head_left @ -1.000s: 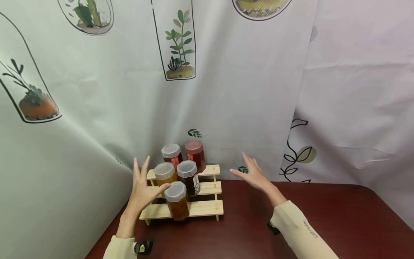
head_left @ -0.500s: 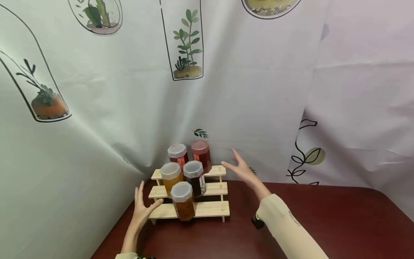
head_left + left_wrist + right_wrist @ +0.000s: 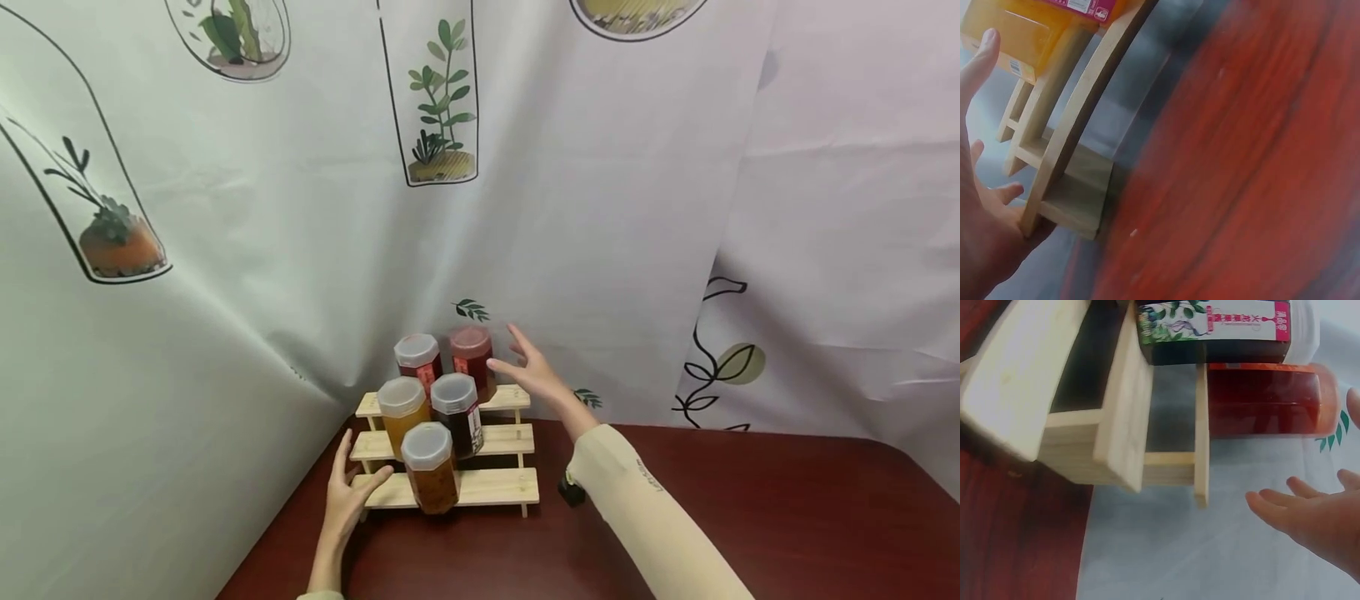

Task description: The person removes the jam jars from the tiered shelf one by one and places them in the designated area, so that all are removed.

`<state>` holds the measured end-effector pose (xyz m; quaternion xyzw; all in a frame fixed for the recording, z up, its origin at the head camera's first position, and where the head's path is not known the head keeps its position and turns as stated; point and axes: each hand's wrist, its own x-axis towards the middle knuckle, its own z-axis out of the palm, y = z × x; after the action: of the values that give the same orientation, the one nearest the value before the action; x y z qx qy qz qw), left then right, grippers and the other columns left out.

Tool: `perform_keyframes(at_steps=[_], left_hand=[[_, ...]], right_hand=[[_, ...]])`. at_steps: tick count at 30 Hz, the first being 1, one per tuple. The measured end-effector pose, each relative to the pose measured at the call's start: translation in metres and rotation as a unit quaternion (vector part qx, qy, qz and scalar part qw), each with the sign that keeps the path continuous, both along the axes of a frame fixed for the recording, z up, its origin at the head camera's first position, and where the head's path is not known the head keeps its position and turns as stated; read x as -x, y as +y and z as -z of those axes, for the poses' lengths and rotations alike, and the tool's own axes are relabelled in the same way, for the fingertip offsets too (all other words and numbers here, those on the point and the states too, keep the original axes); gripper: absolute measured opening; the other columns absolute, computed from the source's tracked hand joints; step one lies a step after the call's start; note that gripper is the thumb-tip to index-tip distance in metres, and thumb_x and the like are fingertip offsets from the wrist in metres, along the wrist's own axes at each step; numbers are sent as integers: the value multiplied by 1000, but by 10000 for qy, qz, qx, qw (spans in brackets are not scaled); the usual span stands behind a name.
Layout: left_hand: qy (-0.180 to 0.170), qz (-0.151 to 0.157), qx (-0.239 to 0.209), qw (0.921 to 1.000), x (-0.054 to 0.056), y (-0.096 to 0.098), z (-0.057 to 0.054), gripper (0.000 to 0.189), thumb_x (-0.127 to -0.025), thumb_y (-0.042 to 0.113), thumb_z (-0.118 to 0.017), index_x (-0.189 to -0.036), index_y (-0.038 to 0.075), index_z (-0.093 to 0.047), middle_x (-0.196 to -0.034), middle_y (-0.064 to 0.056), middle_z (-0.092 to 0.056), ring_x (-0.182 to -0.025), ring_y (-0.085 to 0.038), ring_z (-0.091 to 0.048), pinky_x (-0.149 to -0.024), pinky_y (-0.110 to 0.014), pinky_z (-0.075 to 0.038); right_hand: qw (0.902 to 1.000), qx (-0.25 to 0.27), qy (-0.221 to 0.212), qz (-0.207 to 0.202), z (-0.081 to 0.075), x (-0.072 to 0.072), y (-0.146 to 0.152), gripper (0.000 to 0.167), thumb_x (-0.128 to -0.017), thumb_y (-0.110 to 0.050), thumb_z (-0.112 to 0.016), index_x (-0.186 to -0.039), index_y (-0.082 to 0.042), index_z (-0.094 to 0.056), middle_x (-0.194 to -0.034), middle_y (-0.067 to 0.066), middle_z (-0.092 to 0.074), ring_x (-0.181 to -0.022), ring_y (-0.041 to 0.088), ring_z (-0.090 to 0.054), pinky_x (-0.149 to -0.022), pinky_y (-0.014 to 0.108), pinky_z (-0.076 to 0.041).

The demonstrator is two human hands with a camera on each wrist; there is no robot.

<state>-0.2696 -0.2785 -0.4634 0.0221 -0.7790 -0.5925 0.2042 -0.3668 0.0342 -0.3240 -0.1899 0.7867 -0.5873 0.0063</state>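
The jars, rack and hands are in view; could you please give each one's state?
Brown jar: lidded, upright
Yellow jar: lidded, upright
Dark jar: lidded, upright
Back-right jar: lidded, upright
Back-left jar: lidded, upright
Wooden rack: standing, loaded
Left hand: unclenched, holding nothing
Right hand: unclenched, holding nothing

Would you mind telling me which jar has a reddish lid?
The back right jar, nearest the right hand: its lid is pinkish red, while the other four lids are whitish.

The rack is smooth wood, the jars glossy.
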Motion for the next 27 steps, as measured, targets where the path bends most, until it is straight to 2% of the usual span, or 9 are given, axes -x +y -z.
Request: perform_keyframes(at_steps=[2, 5, 7, 9, 13, 16, 18, 20, 27], left_hand=[[10, -168, -48, 9998, -2, 0, 3, 94, -85, 14, -75, -157, 21, -16, -160, -21, -19, -135, -38, -33, -106, -51, -30], [6, -544, -171, 9984, -4, 0, 9, 88, -85, 13, -75, -156, 18, -24, -150, -19, -39, -123, -20, -45, -99, -32, -36], [60, -800, -399, 9960, -4, 2, 12, 82, -85, 13, -75, -154, 17, -30, -138, -11, -52, -111, -8, -50, -91, -20, -38], [197, -1063, -800, 9909, -4, 4, 15, 76, -85, 13, -76, -150, 15, -37, -121, 2, -61, -101, 0, -53, -83, -12, -40], [638, -1329, -1652, 9752, -2, 11, 22, 62, -86, 11, -75, -141, 12, -49, -97, 21, -64, -93, 4, -56, -78, -7, -43], [682, -1352, -1871, 9706, -1, 15, 25, 59, -86, 11, -74, -140, 12, -50, -94, 23, -63, -94, 5, -56, -76, -7, -44], [553, -1333, -1839, 9723, -2, 16, 25, 61, -86, 13, -75, -141, 13, -49, -97, 21, -62, -98, 5, -54, -75, -7, -45], [359, -1296, -1623, 9775, -3, 15, 25, 66, -85, 15, -76, -144, 15, -46, -103, 18, -59, -102, 4, -51, -75, -7, -44], [-134, -986, -573, 9934, -8, 7, 24, 83, -81, 16, -80, -151, 20, -36, -127, -11, -55, -105, 2, -46, -79, -10, -39]], right_hand=[[10000, 84, 9, -20, -1, 2, -7, 82, -94, -31, -64, -158, -28, -12, -161, 20, -20, -146, 48, -21, -113, 62, -26], [9999, 143, 89, -17, -2, 4, -17, 81, -93, -29, -65, -157, -27, -15, -161, 18, -20, -147, 44, -22, -113, 62, -26], [9998, 192, 99, -22, -2, 5, -23, 80, -93, -28, -66, -157, -27, -17, -161, 18, -21, -147, 41, -23, -113, 61, -27], [9996, 239, 140, -37, -2, 7, -29, 79, -93, -28, -66, -157, -26, -19, -160, 20, -22, -147, 39, -24, -112, 61, -28], [9993, 342, 173, -54, -4, 7, -38, 78, -93, -25, -67, -156, -21, -22, -157, 25, -28, -145, 42, -29, -110, 60, -33], [9988, 387, 284, -5, -2, 10, -42, 77, -92, -23, -67, -156, -19, -24, -152, 26, -35, -140, 42, -37, -108, 58, -37], [9985, 423, 356, -13, -1, 11, -44, 77, -91, -21, -69, -155, -18, -26, -148, 25, -40, -136, 40, -42, -107, 55, -39], [9978, 478, 450, -33, 5, 16, -46, 76, -90, -20, -69, -154, -17, -28, -145, 23, -44, -131, 39, -47, -105, 53, -42], [9953, 794, 531, -136, 9, 16, -47, 75, -87, -11, -71, -150, -12, -32, -142, 23, -44, -127, 38, -49, -104, 50, -42]])
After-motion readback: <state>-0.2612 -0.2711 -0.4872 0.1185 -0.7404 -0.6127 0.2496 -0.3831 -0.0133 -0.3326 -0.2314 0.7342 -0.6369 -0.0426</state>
